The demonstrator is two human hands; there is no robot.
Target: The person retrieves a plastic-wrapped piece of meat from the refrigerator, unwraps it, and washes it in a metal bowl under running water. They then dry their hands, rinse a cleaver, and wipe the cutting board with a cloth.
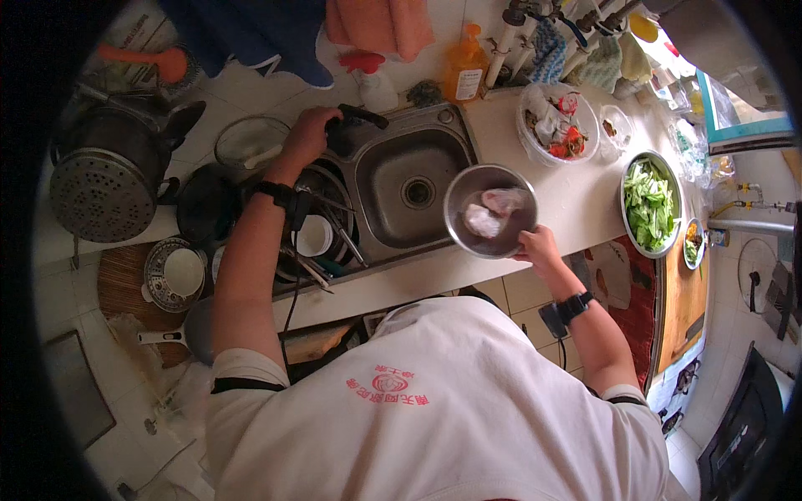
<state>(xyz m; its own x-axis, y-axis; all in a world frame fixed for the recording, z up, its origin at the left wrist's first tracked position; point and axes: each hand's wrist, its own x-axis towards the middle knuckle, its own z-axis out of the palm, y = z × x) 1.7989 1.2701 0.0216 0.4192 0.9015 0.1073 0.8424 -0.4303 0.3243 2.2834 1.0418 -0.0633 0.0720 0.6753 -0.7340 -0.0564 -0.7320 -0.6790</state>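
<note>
My right hand (536, 247) grips the near rim of a stainless steel bowl (457, 228), thumb at the edge. Pale pieces of raw meat (485, 219), slightly blurred, lie in the bowl. It is held above the countertop at the sink's right edge. At the back of the sink, my left hand (315, 131) is on a black faucet (364, 116), with part of its fingers hidden. The faucet's spout points right over the steel sink basin (382, 163). No water stream can be made out. A round drain (417, 192) shows in the basin.
Left of the basin, cookware, a white bowl (313, 236) and utensils crowd together. A perforated steamer pot (103, 194) stands farther left. Behind are a spray bottle (376, 87) and an orange pump bottle (468, 69). To the right sit a scrap-filled tub (525, 134) and cut greens (648, 203).
</note>
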